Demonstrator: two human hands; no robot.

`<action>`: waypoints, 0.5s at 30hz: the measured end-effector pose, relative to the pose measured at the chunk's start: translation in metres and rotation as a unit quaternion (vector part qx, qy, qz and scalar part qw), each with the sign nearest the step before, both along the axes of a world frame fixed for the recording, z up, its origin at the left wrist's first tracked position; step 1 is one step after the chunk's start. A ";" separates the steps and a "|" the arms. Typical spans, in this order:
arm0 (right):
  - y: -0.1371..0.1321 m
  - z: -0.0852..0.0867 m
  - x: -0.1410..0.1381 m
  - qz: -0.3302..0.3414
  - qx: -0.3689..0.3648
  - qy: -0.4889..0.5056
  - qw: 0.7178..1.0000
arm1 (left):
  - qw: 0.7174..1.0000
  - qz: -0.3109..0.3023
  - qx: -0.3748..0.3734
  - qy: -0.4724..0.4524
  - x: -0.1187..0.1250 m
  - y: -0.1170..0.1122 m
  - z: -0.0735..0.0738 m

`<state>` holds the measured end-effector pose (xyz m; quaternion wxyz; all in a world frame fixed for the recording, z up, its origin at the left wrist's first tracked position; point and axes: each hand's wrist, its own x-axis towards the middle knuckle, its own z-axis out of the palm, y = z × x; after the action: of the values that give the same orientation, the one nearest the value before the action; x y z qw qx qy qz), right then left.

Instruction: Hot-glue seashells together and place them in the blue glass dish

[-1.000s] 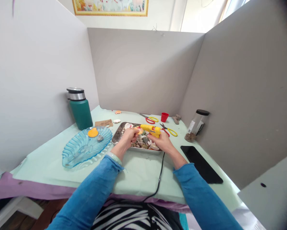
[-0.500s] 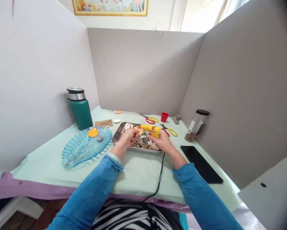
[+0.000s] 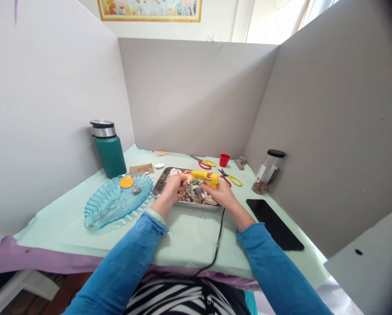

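Very little changes across the last second: both hands stay over the metal tray [image 3: 157,187] of shells and pebbles, and only the small orange shell [image 3: 189,176] shifts, now sitting a shade higher and closer against the tip of the yellow glue gun [image 3: 206,177]. The left hand [image 3: 174,187] hovers above the tray's left half with its fingers closed in a pinch on that shell. The right hand [image 3: 220,192] is above the tray's right end, clamped round the gun's handle with the nozzle pointing left at the shell. Whether a finger presses the trigger is too small to tell. The two hands are close together, almost meeting at the nozzle. The gun's black cord [image 3: 219,238] runs from the tray's near edge toward the person. Such a small shift, with both grips unchanged, reads as a steady hold of nozzle to shell, so the gluing seems to be midway, neither starting nor finished. Left of the tray lies a blue glass dish [image 3: 112,205] with another orange shell [image 3: 126,182] in it, and a green flask [image 3: 109,152] stands beyond that. Behind the tray are two pairs of scissors [image 3: 207,163] and a red cup [image 3: 225,160], and to its right a jar [image 3: 268,169].
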<state>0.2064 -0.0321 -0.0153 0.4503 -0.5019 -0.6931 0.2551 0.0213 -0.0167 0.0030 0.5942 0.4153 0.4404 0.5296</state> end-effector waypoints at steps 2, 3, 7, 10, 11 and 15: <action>0.000 0.000 0.000 0.002 0.001 0.002 1.000 | 1.000 0.006 0.000 -0.003 0.000 0.001 0.000; 0.000 0.000 0.000 0.002 0.000 0.003 1.000 | 1.000 0.009 -0.001 -0.004 0.000 0.001 0.000; -0.002 0.001 0.000 -0.005 -0.004 0.004 1.000 | 1.000 0.016 -0.008 -0.013 -0.001 0.006 -0.003; -0.002 0.000 0.000 -0.001 0.000 0.009 1.000 | 1.000 0.008 -0.005 -0.023 -0.002 0.008 -0.006; -0.002 0.000 0.000 0.000 0.001 0.011 1.000 | 1.000 0.005 -0.004 -0.025 -0.003 0.008 -0.006; -0.002 0.001 0.000 -0.004 0.000 0.005 1.000 | 1.000 -0.006 -0.018 -0.017 -0.003 0.005 -0.003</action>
<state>0.2063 -0.0343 -0.0143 0.4543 -0.5034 -0.6889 0.2560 0.0188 -0.0115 0.0002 0.6124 0.3983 0.4370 0.5247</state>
